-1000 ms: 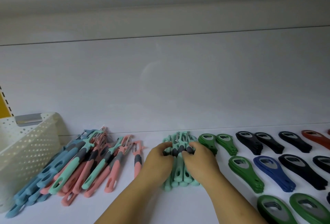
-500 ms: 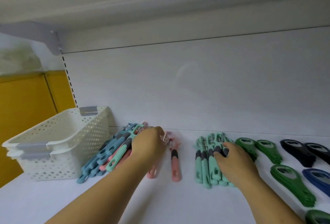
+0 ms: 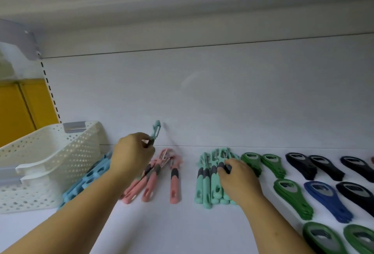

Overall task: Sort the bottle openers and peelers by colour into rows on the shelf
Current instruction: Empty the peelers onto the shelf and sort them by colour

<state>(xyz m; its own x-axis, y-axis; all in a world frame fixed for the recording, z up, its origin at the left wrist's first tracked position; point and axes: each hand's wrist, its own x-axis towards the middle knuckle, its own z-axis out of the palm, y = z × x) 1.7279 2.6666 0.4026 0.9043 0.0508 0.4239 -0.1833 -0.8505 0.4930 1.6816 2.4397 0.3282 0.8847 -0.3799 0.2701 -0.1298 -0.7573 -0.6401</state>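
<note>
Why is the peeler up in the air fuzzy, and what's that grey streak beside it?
Head view: the mint-green plastic peeler in the left hand is smeared, probably motion blur; the grey streak on the white back wall looks like its soft shadow.
</note>
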